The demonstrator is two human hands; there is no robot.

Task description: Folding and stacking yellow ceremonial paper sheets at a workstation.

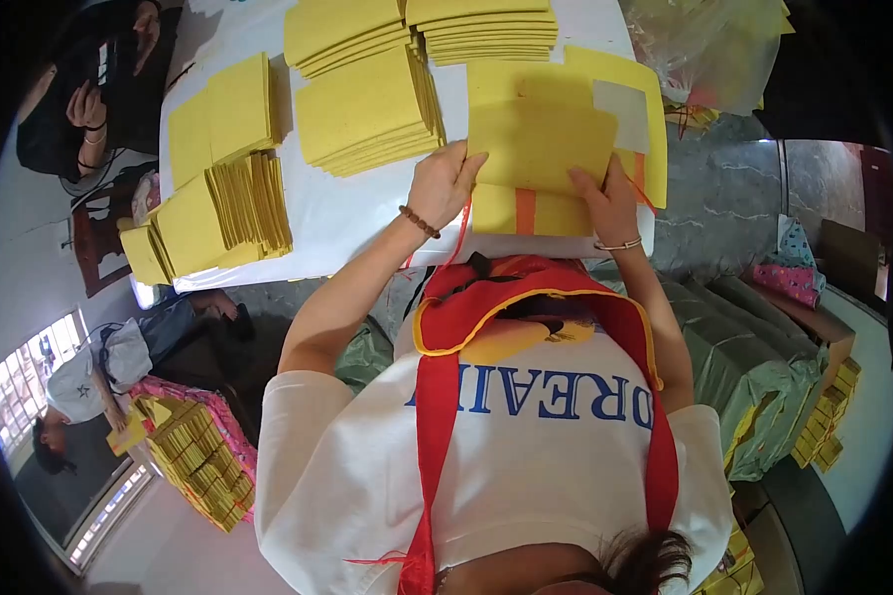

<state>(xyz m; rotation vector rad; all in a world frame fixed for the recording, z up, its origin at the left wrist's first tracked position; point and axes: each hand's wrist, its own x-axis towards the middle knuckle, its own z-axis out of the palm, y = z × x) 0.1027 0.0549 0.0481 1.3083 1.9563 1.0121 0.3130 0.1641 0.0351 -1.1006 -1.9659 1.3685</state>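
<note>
My left hand [445,183] grips the left edge of a yellow paper sheet [541,144], thumb on top. At its lower right corner my right hand [608,201] pinches the same sheet. Underneath lie more yellow papers [496,215], with an orange-red strip [526,212] and a pale grey patch [620,111] showing. A red ribbon [460,230] hangs beside my left wrist. Just left of my hands stands a neat stack of yellow folded papers [362,114]. How many layers my fingers hold cannot be made out.
The white table [332,213] carries further yellow stacks at the back [486,28] and left [248,203]. A clear plastic bag [709,50] is at the far right. Green wrapped bundles [754,357] stand right of me. Other people sit at the left [89,104] and lower left [74,387].
</note>
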